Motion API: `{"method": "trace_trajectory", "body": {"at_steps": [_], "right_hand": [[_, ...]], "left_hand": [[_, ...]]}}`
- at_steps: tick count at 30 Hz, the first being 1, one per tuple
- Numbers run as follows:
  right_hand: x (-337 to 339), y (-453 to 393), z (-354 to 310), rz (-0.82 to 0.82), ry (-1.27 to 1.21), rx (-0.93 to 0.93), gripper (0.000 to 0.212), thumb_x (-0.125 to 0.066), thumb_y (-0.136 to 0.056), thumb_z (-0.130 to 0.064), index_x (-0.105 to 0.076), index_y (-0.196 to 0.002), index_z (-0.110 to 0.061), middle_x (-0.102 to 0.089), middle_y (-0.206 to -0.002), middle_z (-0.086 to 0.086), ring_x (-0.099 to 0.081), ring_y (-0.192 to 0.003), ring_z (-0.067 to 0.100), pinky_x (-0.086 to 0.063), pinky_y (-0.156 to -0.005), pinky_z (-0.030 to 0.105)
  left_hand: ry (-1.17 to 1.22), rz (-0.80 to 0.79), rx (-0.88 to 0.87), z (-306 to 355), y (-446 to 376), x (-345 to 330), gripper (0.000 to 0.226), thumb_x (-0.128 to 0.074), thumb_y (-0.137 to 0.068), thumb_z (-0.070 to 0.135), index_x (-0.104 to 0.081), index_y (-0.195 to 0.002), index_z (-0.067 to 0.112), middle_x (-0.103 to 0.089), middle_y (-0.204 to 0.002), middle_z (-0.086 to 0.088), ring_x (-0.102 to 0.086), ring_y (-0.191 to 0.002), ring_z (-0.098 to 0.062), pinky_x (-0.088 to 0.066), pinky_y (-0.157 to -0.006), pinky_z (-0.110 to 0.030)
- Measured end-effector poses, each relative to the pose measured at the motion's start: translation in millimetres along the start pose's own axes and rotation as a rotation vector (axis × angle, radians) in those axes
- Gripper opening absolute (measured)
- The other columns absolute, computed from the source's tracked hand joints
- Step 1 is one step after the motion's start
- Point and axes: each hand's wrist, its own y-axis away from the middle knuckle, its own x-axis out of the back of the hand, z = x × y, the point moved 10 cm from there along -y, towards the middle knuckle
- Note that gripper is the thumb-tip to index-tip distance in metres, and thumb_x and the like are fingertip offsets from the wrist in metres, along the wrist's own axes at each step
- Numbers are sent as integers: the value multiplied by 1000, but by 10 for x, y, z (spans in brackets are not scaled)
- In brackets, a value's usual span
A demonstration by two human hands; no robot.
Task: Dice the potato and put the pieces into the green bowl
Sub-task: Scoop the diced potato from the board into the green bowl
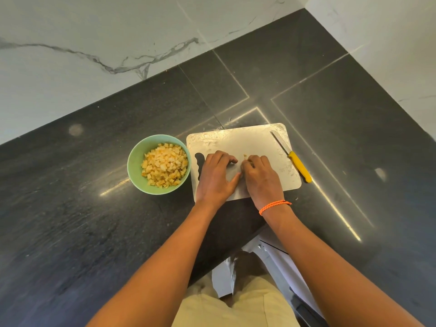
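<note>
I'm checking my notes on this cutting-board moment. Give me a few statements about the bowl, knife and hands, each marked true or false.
1. The green bowl holds diced potato pieces. True.
2. The right hand holds the knife. False: the knife lies at the right edge of the cutting board, untouched.
3. The bowl stands to the right of the board. False: it stands to its left.
4. Both hands are over the board, the left hand beside the right. True.
5. The knife has a yellow handle. True.

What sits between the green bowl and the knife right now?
In the head view, the cutting board spans that stretch, with the left hand and right hand on it. The knife lies at its right edge, green bowl left.
</note>
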Motion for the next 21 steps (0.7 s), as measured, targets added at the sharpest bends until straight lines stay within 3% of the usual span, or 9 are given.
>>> {"method": "trace_trajectory", "body": {"at_steps": [7, 10, 13, 17, 21], "right_hand": [[86, -177, -44, -84, -53, -84, 31, -77, -87, -5, -66, -115, -8, -62, -108, 14, -59, -92, 27, -58, -74, 35], [140, -275, -30, -102, -76, -117, 22, -68, -94, -7, -64, -116, -8, -62, -111, 14, -58, -94, 28, -50, -75, 34], [171, -347, 55, -85, -133, -184, 12, -64, -97, -13, -66, -109, -10, -64, -106, 11, -50, -84, 22, -38, -72, 29], [250, -390, 204, -51, -339, -339, 5, -74, -88, -16, -72, -92, -13, -70, -93, 7, -58, -81, 20, -49, -74, 28], [593, -482, 1, 103, -539, -290, 10, -72, -76, -6, -68, -76, -15, -66, -77, -2, -58, -73, 14, -54, -67, 31]], "left_hand": [[9, -18, 11, 15, -11, -9, 40, -79, -91, 34, -67, -125, 16, -61, -127, -1, -54, -117, -17, -48, -102, -30], [41, -23, 24, 23, -29, 24, 41, -79, -88, 21, -66, -126, 14, -61, -127, -1, -52, -118, -17, -46, -104, -29], [57, -39, 57, 35, -43, 42, 43, -70, -87, 5, -65, -129, 13, -59, -130, -1, -51, -122, -17, -46, -109, -33], [91, -24, 127, 35, -46, 86, 43, -55, -93, -5, -65, -131, 13, -58, -134, -2, -55, -124, -19, -48, -111, -35], [28, 35, 122, 24, 22, 236, 36, -59, -95, -2, -67, -126, 14, -60, -129, -1, -56, -117, -18, -55, -94, -34]]}}
